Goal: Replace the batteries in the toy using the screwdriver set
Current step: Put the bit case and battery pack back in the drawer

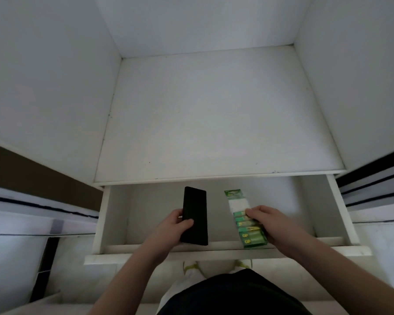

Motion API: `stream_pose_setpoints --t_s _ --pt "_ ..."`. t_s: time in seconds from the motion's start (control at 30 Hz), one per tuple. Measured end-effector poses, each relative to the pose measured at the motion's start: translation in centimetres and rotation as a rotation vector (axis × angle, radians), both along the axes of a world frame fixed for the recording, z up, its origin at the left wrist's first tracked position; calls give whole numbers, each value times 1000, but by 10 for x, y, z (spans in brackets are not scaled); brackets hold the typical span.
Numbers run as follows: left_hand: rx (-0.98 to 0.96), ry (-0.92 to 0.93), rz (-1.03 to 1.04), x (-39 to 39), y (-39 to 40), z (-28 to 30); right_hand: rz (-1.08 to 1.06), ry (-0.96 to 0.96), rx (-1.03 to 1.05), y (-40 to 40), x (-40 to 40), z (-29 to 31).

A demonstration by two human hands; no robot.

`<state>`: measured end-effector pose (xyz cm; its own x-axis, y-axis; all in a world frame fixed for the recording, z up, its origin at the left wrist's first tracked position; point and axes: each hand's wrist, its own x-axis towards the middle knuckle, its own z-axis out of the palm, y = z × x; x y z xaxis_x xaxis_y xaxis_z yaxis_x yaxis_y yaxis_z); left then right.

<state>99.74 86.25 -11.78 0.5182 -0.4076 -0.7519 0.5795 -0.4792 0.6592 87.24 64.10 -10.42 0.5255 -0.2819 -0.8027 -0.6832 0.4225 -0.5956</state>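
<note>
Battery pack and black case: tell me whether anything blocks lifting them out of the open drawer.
Nothing visible does. The left hand grips the black case and the right hand holds the green battery pack over the open drawer, with only open space above them, forward of the shelf.

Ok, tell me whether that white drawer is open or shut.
Open. The drawer is pulled out from under the white shelf, its inside exposed.

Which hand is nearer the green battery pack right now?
Right. The right hand grips the green battery pack in the white drawer; the left hand holds the black flat case beside it.
</note>
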Motion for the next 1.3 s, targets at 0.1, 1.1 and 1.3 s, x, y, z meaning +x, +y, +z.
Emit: stream_pose_setpoints --t_s 0.1,1.1,1.3 --pt "6 45 -17 11 -8 -12 26 22 19 -6 16 -15" --pt "500 -482 -608 48 -26 -111 535 233 -635 -13 52 -108" --pt "604 -513 -713 51 -30 -111 584 248 -661 -16 47 -114"
